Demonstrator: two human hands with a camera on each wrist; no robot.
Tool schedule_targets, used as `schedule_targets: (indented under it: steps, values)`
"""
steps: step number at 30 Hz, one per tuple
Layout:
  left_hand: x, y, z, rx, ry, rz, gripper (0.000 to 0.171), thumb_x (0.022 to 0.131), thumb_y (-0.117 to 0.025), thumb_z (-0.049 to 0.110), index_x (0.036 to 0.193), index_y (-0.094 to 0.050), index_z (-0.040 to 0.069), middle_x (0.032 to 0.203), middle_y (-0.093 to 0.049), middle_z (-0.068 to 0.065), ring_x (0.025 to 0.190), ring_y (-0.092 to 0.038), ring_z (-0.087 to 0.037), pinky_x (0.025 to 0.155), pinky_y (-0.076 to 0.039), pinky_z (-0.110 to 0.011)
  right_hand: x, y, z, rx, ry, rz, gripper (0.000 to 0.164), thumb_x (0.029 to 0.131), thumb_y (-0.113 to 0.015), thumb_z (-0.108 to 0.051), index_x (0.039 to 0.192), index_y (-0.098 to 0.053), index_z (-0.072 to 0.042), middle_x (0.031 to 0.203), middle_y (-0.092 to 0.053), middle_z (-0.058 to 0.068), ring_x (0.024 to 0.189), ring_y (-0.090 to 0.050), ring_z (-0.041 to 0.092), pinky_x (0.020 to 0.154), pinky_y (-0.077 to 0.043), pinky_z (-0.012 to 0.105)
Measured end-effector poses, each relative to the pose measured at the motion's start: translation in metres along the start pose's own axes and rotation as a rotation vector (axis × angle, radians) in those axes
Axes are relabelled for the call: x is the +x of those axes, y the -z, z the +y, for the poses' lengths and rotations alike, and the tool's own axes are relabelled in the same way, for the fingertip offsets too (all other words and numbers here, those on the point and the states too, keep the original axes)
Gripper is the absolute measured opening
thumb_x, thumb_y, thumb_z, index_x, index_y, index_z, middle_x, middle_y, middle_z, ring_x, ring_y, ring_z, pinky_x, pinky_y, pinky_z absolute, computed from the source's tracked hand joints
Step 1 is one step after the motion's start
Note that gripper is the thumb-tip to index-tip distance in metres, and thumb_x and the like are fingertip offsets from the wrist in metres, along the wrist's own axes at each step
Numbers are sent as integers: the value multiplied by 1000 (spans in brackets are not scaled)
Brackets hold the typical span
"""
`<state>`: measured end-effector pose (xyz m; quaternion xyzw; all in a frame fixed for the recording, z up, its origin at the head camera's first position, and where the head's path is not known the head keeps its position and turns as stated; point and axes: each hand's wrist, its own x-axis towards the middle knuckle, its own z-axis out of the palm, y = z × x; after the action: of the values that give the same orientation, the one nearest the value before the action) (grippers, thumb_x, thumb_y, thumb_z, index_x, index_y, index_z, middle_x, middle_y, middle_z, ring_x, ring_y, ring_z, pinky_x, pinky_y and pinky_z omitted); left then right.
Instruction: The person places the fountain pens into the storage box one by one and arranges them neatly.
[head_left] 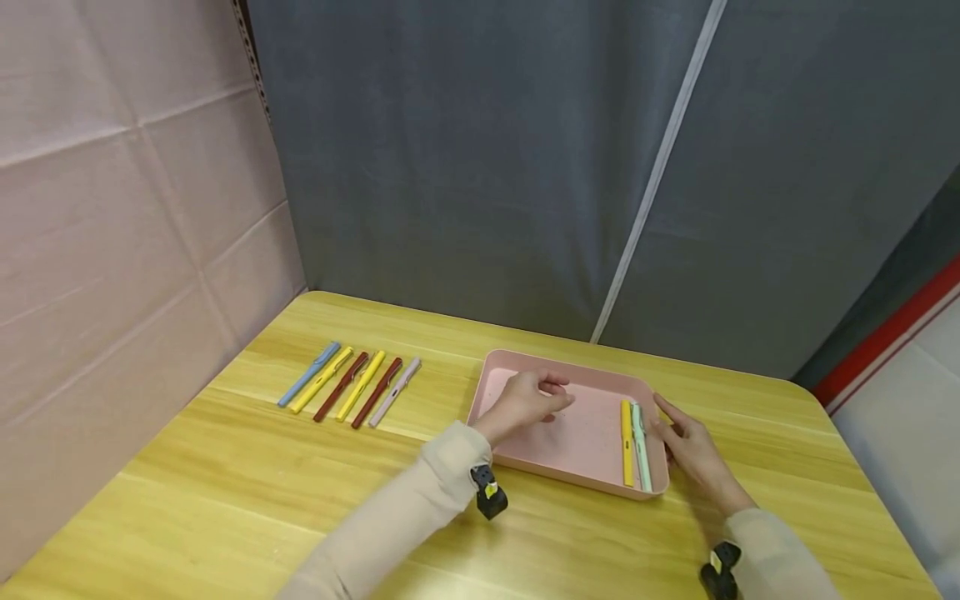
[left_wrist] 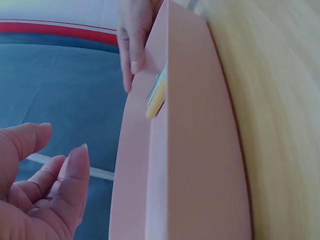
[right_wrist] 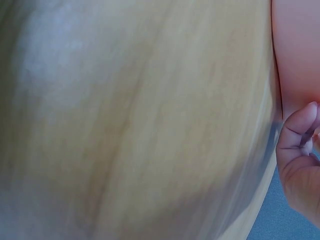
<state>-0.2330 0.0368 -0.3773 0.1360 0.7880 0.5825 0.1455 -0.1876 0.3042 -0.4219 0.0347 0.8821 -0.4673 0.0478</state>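
A shallow pink tray point(head_left: 555, 477) lies on the wooden table. My left hand point(head_left: 527, 402) hovers over the left half of the tray, fingers loosely bent and thumb apart, holding nothing. In the left wrist view, that hand point(left_wrist: 50, 185) shows a gap between thumb and fingertips. My right hand point(head_left: 693, 450) is at the tray's right end, its extended fingers touching the rim. The right wrist view has its thumb point(right_wrist: 299, 125) against the tray's outer wall. Inside the tray, near the right wall, a yellow pen point(head_left: 627, 442) lies beside a mint green pen point(head_left: 641, 446).
Left of the tray, several capped pens lie in a slanting row on the table, from a blue pen point(head_left: 309, 374) to a lilac pen point(head_left: 395, 392), with yellow and dark red ones between. A grey curtain point(head_left: 465, 167) hangs behind the table, and pale cloth point(head_left: 112, 250) covers the left side.
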Motion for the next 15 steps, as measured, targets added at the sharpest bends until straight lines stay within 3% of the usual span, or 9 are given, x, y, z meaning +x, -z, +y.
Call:
schedule_targets:
  steps: [8, 15]
  values:
    - [-4, 21, 1, -41, -23, 45, 32, 85, -70, 15, 115, -65, 7, 95, -62, -3, 78, -61, -11, 67, -56, -26, 1, 0, 1, -6, 7, -3, 57, 101, -42, -24, 150, -18, -9, 75, -44, 5, 59, -44, 9, 51, -42, 22]
    - [-7, 33, -3, -60, -37, 51, 35, 86, -68, 13, 118, -62, 0, 99, -62, -9, 80, -61, -13, 68, -57, -27, 2, 1, 2, 10, 9, 0, 56, 101, -42, -22, 150, -18, -9, 75, -45, 5, 59, -44, 8, 51, -43, 21]
